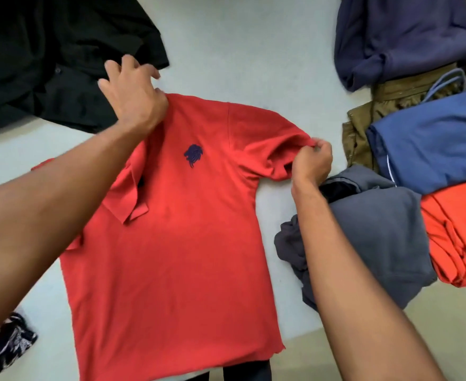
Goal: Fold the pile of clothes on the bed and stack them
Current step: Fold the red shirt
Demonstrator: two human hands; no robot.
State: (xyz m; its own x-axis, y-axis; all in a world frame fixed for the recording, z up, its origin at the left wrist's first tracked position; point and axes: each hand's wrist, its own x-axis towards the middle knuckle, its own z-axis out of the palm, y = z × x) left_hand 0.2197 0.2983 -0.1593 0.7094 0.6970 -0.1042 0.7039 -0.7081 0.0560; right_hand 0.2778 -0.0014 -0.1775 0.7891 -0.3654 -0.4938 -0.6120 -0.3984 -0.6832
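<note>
A red polo shirt (177,243) with a dark chest logo lies face up across the pale bed sheet (240,50), its collar toward the left. My left hand (133,94) grips the shirt's far shoulder edge, thumb and fingers pinching the fabric. My right hand (311,163) pinches the end of the shirt's right sleeve, which is bunched. At the right sit folded clothes: a grey garment (377,229), an orange one (460,237), a blue one (432,149), an olive one (364,133) and a navy one (405,37).
A loose black garment (47,59) is spread at the top left, just behind my left hand. A black-and-white patterned cloth (3,345) lies at the bottom left. Something dark (240,372) peeks out under the red shirt's hem.
</note>
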